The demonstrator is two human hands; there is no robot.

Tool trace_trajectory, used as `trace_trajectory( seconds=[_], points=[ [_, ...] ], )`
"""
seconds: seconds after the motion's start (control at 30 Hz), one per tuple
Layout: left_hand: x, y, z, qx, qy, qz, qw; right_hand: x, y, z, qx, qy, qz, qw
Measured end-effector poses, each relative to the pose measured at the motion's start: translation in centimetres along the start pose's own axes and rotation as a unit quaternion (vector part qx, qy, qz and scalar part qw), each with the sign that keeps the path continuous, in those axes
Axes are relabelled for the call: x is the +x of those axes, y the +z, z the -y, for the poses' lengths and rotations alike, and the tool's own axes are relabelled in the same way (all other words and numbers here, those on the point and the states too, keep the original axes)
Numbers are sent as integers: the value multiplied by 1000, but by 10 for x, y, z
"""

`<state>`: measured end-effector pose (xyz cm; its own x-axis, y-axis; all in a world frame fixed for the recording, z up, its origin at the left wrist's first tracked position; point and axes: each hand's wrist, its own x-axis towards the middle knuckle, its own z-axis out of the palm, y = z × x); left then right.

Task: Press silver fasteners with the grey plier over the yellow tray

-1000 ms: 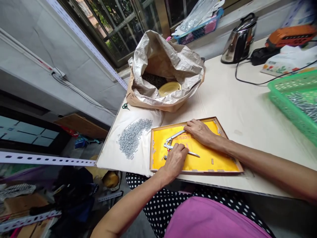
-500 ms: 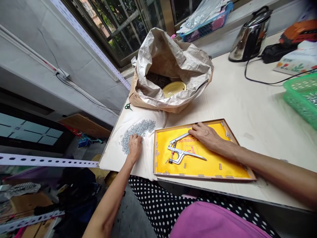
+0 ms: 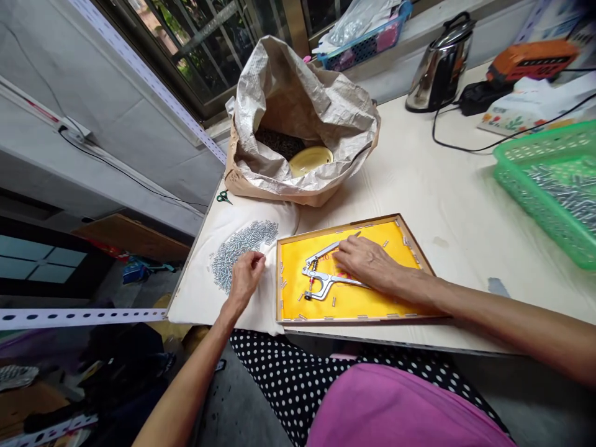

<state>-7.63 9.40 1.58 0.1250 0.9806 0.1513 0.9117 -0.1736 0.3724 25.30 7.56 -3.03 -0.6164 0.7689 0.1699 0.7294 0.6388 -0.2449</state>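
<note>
A wooden-framed tray with a yellow lining lies on the table in front of me. Silver metal pliers rest in it, with several small metal pieces scattered round them. My right hand lies on the pliers' upper handles, fingers curled over them. My left hand is at the near edge of a heap of small silver metal pieces on a white cloth, left of the tray. Its fingers are pinched together; what they hold is too small to see.
A crumpled paper sack with dark contents and a yellow bowl stands behind the tray. Small green scissors lie beside it. A green basket of metal parts sits at right, a kettle and black cable behind.
My left hand left the pliers, reached to the heap of metal pieces on the cloth, and now pinches at its edge. My right hand slid down onto the pliers' handles.
</note>
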Motion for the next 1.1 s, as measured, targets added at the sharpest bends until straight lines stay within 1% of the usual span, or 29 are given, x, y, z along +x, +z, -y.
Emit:
trace_trajectory(
  seconds=[0.03,0.1,0.17,0.2,0.23,0.3,0.37,0.43,0.47,0.53,0.63,0.67,0.73,0.83,0.87,0.93,0.97,1.03,1.1],
  points=[
    [-10,3,-13,-63,-31,14,997,-3,0,8,20,-11,14,1000],
    [-30,11,-37,-172,-78,57,980,-8,3,21,54,-13,45,997],
    [-46,20,-58,-226,-96,96,965,-9,7,27,72,8,74,995],
    [-51,23,-67,-230,-87,111,963,-9,9,28,79,20,85,993],
    [-55,26,-73,-223,-63,122,965,-8,10,27,85,30,93,992],
    [-57,31,-82,-188,19,144,971,-6,10,24,96,36,98,990],
    [-56,32,-85,-135,95,173,971,-5,8,22,100,33,99,990],
    [-54,31,-84,-71,119,192,972,-5,5,23,102,34,104,989],
    [-53,29,-83,-40,115,192,974,-5,2,24,103,37,108,988],
    [-53,25,-81,7,91,170,981,-4,-3,27,107,46,114,987],
    [-55,19,-78,8,53,120,991,-4,-7,29,105,46,112,987],
    [-55,18,-78,-15,35,108,993,-4,-6,29,99,40,106,989],
    [-55,20,-77,-92,-18,109,990,-5,-3,27,81,16,80,993],
    [-52,27,-78,-223,-103,127,961,-10,4,23,38,-34,4,999],
    [-51,29,-78,-258,-121,124,951,-12,5,22,21,-50,-25,998],
    [-46,32,-79,-306,-143,93,937,-15,6,19,-11,-76,-70,995],
    [-44,33,-79,-321,-154,72,932,-17,6,18,-22,-85,-81,993],
    [-39,32,-80,-337,-177,37,924,-19,4,15,-30,-84,-83,993],
    [-34,29,-81,-353,-198,28,914,-22,3,11,-23,-69,-64,995]
  ],
)
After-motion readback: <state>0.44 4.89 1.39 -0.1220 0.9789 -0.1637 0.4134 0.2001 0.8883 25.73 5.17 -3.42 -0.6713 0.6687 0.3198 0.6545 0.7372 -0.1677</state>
